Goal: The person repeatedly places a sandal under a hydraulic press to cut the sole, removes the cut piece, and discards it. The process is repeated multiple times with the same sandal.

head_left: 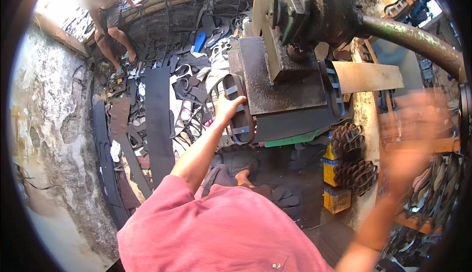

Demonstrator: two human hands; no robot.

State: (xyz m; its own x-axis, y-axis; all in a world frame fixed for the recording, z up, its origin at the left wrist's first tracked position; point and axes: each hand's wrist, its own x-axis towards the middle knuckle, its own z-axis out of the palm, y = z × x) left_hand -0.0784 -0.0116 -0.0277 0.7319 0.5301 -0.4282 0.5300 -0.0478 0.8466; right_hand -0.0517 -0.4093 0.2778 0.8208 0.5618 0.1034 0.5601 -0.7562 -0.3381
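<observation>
My left hand (229,107) is closed on the rim of a sole-shaped metal cutting die (240,127), which stands at the left side of the press. Beside it is the press's heavy dark plate (285,94), lying over a dark grey sheet (295,126). A second die (334,91) shows at the plate's right edge, partly hidden by it. My right hand (418,119) is raised at the right, away from the press. Motion blurs its fingers, and I cannot make out anything in it.
The press's thick pipe arm (418,38) reaches across the upper right. Stacked dies (351,171) stand beside yellow crates (337,199), near a rack of more dies (432,188). Cut scraps and long dark strips (160,119) cover the left floor. Another person (105,16) is at the upper left.
</observation>
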